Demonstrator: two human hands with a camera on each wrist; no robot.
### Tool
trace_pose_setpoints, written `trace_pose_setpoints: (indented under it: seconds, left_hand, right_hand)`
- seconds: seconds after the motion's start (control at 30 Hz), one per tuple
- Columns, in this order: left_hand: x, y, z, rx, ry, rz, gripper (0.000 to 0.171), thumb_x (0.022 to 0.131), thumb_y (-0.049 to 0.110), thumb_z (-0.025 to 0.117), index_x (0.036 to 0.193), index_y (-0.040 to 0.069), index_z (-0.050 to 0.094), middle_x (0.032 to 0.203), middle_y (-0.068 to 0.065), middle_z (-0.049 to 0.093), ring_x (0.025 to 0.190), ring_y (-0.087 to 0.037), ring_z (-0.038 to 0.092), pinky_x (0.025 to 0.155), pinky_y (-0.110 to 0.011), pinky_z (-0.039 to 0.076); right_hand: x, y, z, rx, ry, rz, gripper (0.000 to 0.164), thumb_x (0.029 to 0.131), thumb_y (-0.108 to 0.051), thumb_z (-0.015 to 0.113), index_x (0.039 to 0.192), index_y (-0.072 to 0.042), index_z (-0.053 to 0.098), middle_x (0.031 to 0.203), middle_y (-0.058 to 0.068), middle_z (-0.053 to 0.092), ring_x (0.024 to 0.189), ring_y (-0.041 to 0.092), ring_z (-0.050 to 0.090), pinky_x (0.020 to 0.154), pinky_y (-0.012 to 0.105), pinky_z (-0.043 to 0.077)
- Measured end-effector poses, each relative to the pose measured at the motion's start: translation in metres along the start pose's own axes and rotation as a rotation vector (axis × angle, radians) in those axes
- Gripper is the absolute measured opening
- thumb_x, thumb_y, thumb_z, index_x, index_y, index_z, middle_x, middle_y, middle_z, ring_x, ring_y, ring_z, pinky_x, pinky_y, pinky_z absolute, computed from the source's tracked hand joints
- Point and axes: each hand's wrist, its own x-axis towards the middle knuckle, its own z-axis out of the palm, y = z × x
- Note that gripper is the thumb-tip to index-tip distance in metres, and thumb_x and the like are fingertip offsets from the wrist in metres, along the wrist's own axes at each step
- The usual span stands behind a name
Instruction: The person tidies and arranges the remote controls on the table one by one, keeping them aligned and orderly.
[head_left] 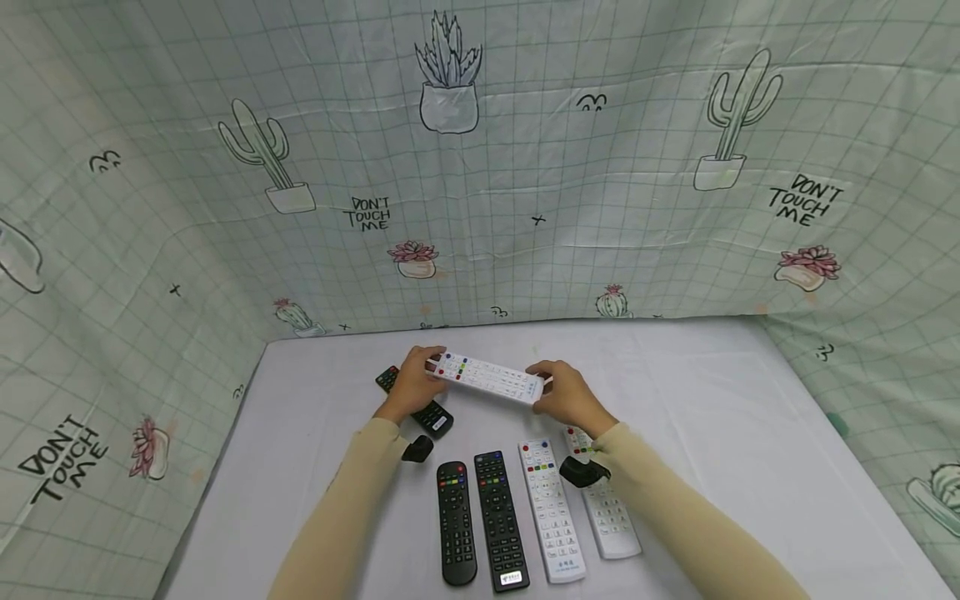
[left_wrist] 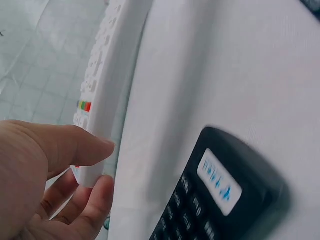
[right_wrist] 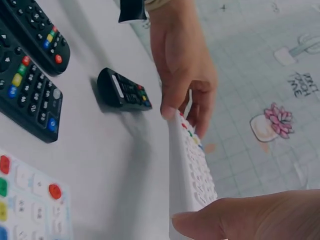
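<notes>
A white remote control (head_left: 489,377) with coloured buttons is held up between both hands, its button side facing the head camera. My left hand (head_left: 414,382) grips its left end, thumb on the near edge and fingers behind, as the left wrist view also shows. At the other end my right hand (head_left: 566,395) pinches it; in the right wrist view the thumb (right_wrist: 200,226) lies along its edge. Below and behind the left hand a black remote (head_left: 435,419) lies slanted on the table, partly covered by that hand.
Nearer to me lie two black remotes (head_left: 456,523) (head_left: 502,521) and two white remotes (head_left: 552,512) (head_left: 611,521) in a rough row on the white table (head_left: 697,400). The right sleeve overlaps the rightmost one. A patterned cloth (head_left: 540,167) hangs behind and at both sides.
</notes>
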Motion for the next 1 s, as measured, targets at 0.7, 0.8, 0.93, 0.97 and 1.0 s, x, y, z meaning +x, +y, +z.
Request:
trace_pose_setpoints:
  seconds: [0.7, 0.8, 0.93, 0.97, 1.0]
  left_hand:
    - [-0.016, 0.025, 0.021, -0.056, -0.11, 0.074, 0.058, 0.089, -0.01, 0.074, 0.144, -0.002, 0.059, 0.135, -0.02, 0.058, 0.116, -0.032, 0.061, 0.09, -0.039, 0.059]
    - [-0.017, 0.029, 0.026, -0.055, -0.129, 0.087, 0.057, 0.089, -0.01, 0.074, 0.144, -0.003, 0.059, 0.137, -0.02, 0.058, 0.116, -0.032, 0.062, 0.09, -0.038, 0.059]
    - [-0.019, 0.035, 0.033, -0.062, -0.151, 0.109, 0.058, 0.088, -0.012, 0.074, 0.143, -0.004, 0.058, 0.138, -0.021, 0.058, 0.115, -0.031, 0.063, 0.09, -0.037, 0.06]
    - [-0.02, 0.037, 0.034, -0.068, -0.157, 0.113, 0.058, 0.088, -0.013, 0.074, 0.143, -0.004, 0.058, 0.139, -0.021, 0.058, 0.114, -0.031, 0.063, 0.09, -0.037, 0.06]
    - [-0.02, 0.039, 0.036, -0.072, -0.163, 0.117, 0.058, 0.088, -0.013, 0.074, 0.143, -0.004, 0.058, 0.139, -0.021, 0.058, 0.114, -0.031, 0.063, 0.09, -0.036, 0.06]
  right_hand:
    - [-0.055, 0.028, -0.026, 0.048, 0.038, 0.002, 0.058, 0.081, 0.011, 0.077, 0.137, 0.01, 0.061, 0.13, 0.029, 0.059, 0.111, 0.042, 0.066, 0.078, 0.044, 0.063]
    - [-0.063, 0.032, -0.029, 0.059, 0.04, 0.004, 0.059, 0.081, 0.011, 0.078, 0.138, 0.01, 0.061, 0.129, 0.029, 0.059, 0.111, 0.042, 0.066, 0.079, 0.044, 0.063]
    - [-0.073, 0.036, -0.034, 0.068, 0.056, 0.009, 0.06, 0.081, 0.011, 0.077, 0.138, 0.01, 0.06, 0.128, 0.029, 0.058, 0.111, 0.042, 0.066, 0.078, 0.042, 0.062]
    - [-0.076, 0.037, -0.035, 0.067, 0.063, 0.01, 0.06, 0.081, 0.011, 0.078, 0.138, 0.01, 0.06, 0.129, 0.029, 0.058, 0.111, 0.042, 0.066, 0.078, 0.041, 0.062]
    - [-0.078, 0.038, -0.036, 0.067, 0.069, 0.009, 0.06, 0.081, 0.011, 0.078, 0.138, 0.01, 0.06, 0.129, 0.029, 0.058, 0.111, 0.042, 0.066, 0.077, 0.04, 0.062]
